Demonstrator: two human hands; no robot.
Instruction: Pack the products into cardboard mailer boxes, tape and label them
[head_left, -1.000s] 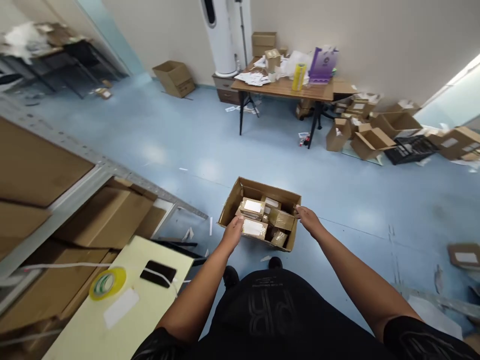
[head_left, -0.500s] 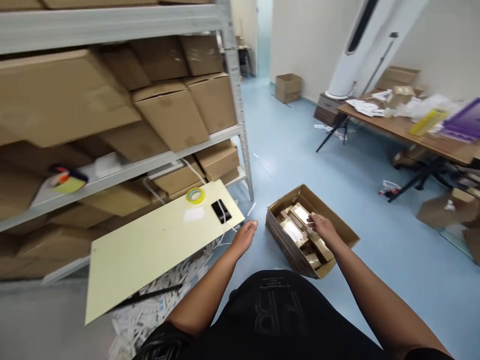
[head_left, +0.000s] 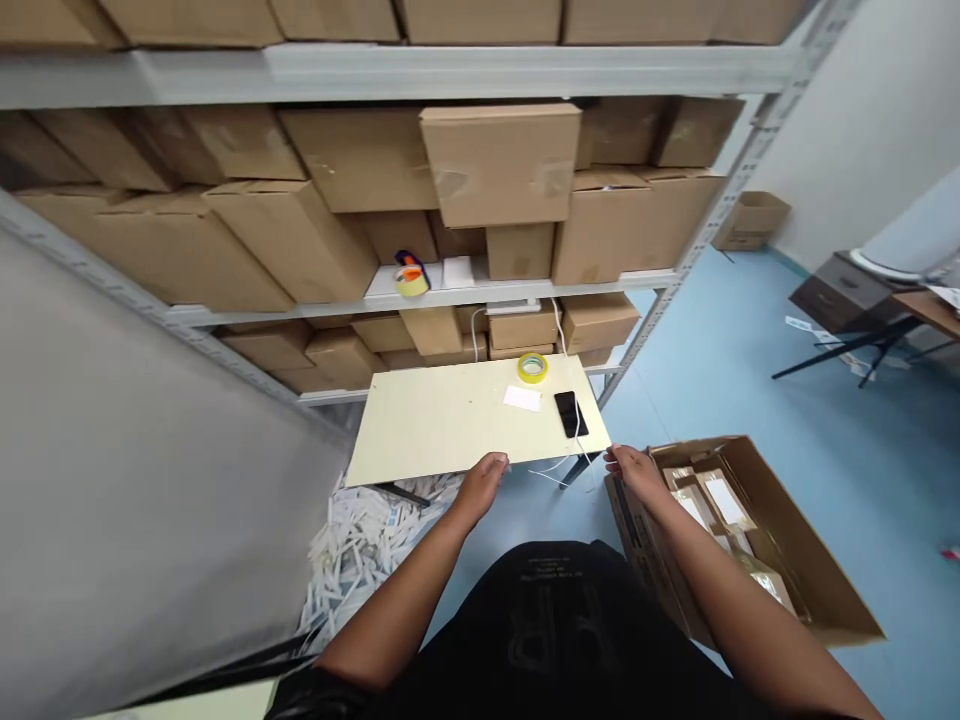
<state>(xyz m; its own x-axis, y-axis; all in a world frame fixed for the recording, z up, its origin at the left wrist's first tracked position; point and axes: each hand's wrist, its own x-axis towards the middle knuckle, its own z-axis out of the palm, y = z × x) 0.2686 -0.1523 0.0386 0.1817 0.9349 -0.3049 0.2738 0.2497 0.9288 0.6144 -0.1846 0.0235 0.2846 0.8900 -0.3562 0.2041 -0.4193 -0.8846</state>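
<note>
My left hand (head_left: 481,486) hovers just in front of the pale table (head_left: 420,425), fingers curled together. Whatever may be in them is too small to make out. Near the table's right corner is my right hand (head_left: 634,472), its fingers loosely apart and holding nothing that I can see. Beneath the right forearm stands an open carton (head_left: 795,530) with several taped brown packages (head_left: 720,500) inside. On the table lie a roll of yellow tape (head_left: 532,368), a white slip of paper (head_left: 523,398) and a black phone (head_left: 568,414) with a white cable (head_left: 577,400) across it.
Metal shelving (head_left: 450,300) full of cardboard boxes (head_left: 502,165) rises behind the table. A tape roll (head_left: 411,280) sits on its middle shelf. Paper strips (head_left: 360,540) heap beneath the table. Right of the shelving are a dark drawer unit (head_left: 840,290) and another open carton (head_left: 750,220).
My view has turned left, toward the shelving and table. The right hand has left the packages in the carton and is now beside the table corner. The left hand now faces the table's front edge.
</note>
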